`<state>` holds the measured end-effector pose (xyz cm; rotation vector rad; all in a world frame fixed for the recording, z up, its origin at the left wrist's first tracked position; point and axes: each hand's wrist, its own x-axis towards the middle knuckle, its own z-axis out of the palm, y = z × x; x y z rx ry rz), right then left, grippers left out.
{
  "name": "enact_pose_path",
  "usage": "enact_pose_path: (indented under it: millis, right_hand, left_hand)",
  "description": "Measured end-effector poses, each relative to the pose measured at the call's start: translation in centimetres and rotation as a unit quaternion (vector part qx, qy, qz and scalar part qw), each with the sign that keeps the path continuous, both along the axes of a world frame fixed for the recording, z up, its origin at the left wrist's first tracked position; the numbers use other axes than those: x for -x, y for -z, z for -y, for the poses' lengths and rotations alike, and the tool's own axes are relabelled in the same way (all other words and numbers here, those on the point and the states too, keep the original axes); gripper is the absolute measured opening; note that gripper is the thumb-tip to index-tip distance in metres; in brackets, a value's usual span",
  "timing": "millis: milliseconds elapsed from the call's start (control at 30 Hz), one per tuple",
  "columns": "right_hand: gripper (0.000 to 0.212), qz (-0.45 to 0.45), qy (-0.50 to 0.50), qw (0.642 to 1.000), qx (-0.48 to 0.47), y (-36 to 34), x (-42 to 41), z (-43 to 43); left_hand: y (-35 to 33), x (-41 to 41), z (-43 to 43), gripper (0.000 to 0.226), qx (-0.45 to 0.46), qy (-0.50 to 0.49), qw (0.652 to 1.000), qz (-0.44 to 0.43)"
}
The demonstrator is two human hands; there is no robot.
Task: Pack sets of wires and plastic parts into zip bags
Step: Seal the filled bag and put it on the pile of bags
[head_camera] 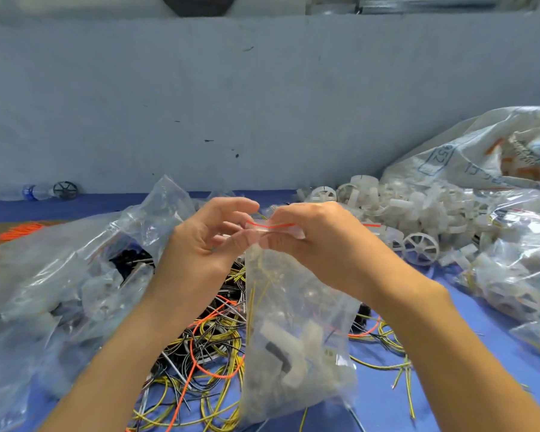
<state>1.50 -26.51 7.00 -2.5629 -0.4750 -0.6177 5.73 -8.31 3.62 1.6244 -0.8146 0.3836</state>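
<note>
We see fingers (pixel 238 240) of the left hand (pixel 200 244) and right hand (pixel 321 244) pinching the red-lined zip strip (pixel 270 225) of a clear zip bag (pixel 306 294), held upright over the blue tabletop (pixel 449 385); yellow wires (pixel 256 294) and white plastic parts (pixel 293 344) hang inside; we judge it light, limp and slippery, best gripped along the stiffer strip.

Zip bag (pixel 296 322) above wires (pixel 212 347), centre; large bag (pixel 60 275) left; parts heap (pixel 418 210) right rear, sack (pixel 480 151) behind; bottle (pixel 35 191) far left.

Clear zip bag (pixel 296 322) upright, yellow wires (pixel 256 294), white parts (pixel 290 347) inside.
</note>
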Motion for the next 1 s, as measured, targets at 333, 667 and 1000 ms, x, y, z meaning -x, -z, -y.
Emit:
enact_pose_path:
  millis: [333, 667, 1000]
  right_hand:
    - [0.030, 0.050, 0.029, 0.998, 0.025, 0.3, 0.2, -0.6]
    - [0.022, 0.093, 0.064, 0.990, 0.090, -0.1, 1.2, -0.3]
    - [0.032, 0.066, 0.071, 0.991, 0.097, -0.4, 1.6, 1.0]
  left_hand:
    - [0.3, -0.2, -0.4, 0.016, -0.049, -0.028, 0.998, -0.030]
    - [-0.3, 0.0, -0.9, 0.020, -0.071, -0.016, 0.995, -0.061]
    - [-0.6, -0.8, -1.7, 0.022, -0.107, -0.005, 0.993, -0.051]
